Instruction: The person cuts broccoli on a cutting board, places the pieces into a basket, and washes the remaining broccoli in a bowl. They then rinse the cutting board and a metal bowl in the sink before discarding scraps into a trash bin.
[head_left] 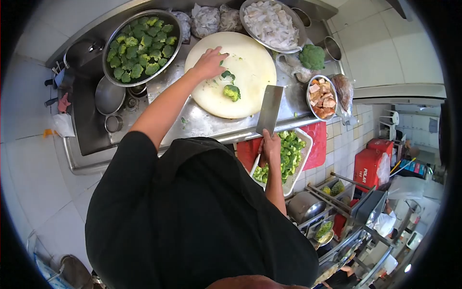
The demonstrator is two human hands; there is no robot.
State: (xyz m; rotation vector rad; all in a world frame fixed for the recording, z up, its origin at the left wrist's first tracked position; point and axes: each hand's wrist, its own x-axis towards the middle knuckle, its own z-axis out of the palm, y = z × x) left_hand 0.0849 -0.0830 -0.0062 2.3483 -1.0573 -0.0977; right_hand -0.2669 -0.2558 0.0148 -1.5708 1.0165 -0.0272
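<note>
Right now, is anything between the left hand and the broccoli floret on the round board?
Yes: a small green scrap lies on the board between the left hand and the floret. The cleaver isn't between them.

Cleaver (pixel 270 107) in your right grip (pixel 271 147); your left grip (pixel 210 64) at the round board (pixel 254 62), broccoli floret (pixel 232 93) nearby; metal bowl (pixel 175 24) left.

passage over far right of cutting board (pixel 257 60); cleaver (pixel 270 108) blocks near-right edge, broccoli floret (pixel 232 92) middle.
</note>
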